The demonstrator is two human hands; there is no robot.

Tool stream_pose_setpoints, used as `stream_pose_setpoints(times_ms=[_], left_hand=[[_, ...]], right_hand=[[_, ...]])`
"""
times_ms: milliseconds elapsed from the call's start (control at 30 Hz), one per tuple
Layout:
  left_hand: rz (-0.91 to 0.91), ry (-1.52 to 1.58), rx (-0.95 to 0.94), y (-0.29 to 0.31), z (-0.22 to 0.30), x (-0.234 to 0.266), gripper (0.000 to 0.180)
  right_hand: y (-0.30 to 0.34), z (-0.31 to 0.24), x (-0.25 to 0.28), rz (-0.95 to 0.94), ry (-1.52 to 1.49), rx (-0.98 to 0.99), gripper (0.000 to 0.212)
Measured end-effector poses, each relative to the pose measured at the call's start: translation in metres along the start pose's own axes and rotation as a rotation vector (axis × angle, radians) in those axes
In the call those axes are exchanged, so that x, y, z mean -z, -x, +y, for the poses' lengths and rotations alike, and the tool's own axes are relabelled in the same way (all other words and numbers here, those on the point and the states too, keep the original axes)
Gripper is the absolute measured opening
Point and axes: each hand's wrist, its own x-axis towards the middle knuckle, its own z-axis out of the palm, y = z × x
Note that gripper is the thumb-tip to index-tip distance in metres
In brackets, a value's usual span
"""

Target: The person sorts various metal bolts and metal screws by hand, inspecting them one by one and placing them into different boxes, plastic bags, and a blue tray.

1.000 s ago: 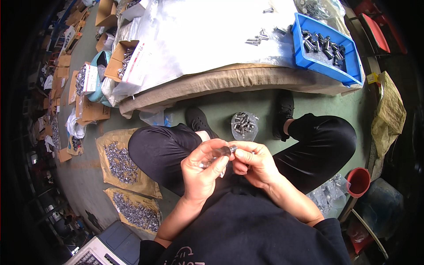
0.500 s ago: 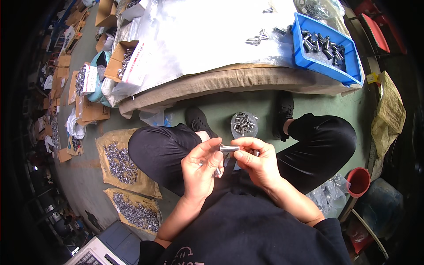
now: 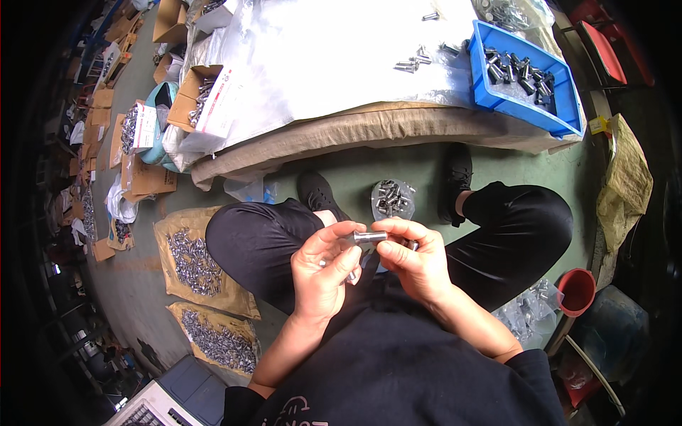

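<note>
Above my lap, a short shiny metal cylinder [image 3: 371, 237] with a wider left end is held level between my two hands. My left hand [image 3: 320, 273] pinches that wider end with thumb and forefinger. More small metal pieces [image 3: 352, 275] are tucked under its curled fingers. My right hand [image 3: 419, 266] grips the other end between thumb and forefinger, and a second metal piece [image 3: 413, 245] shows among its bent fingers. Below them on the floor, between my shoes, stands a clear bag [image 3: 393, 200] of similar metal parts.
Ahead is a low table with a white plastic sheet [image 3: 320, 64], a few loose metal cylinders [image 3: 407, 66] and a blue bin [image 3: 526, 117] of parts. Sacks with heaped parts [image 3: 192, 263] lie left. A red bucket [image 3: 577, 292] and bagged parts [image 3: 529, 312] are at right.
The metal cylinder has shifted slightly up and turned a little, so its wider left end shows more plainly. My left fingers have moved slightly; both hands stay in nearly the same place.
</note>
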Motion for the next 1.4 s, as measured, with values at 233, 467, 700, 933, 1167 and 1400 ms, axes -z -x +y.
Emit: stream_pose_setpoints(times_ms=[233, 467, 700, 933, 1167, 1400], left_hand=[[-0.035, 0.219, 0.215, -0.004, 0.007, -0.002, 0.027], [0.025, 0.08, 0.167, -0.004, 0.005, -0.004, 0.027], [0.061, 0.051, 0.152, -0.008, -0.002, 0.001, 0.021], [0.113, -0.269, 0.013, -0.006, -0.008, 0.001, 0.021], [0.074, -0.496, -0.123, -0.006, -0.012, 0.003, 0.023], [0.098, -0.448, -0.133, -0.008, -0.011, -0.004, 0.025]], right_hand=[[-0.01, -0.006, 0.007, -0.051, -0.647, -0.211, 0.011], [-0.003, -0.007, -0.003, -0.232, 0.431, -0.004, 0.032], [0.003, -0.004, -0.007, -0.24, 0.924, 0.292, 0.036], [0.004, -0.001, -0.007, -0.171, 0.875, 0.275, 0.026], [0.0, -0.005, -0.005, -0.261, 1.17, 0.674, 0.028], [-0.003, 0.007, -0.005, -0.187, 1.038, 0.726, 0.027]])
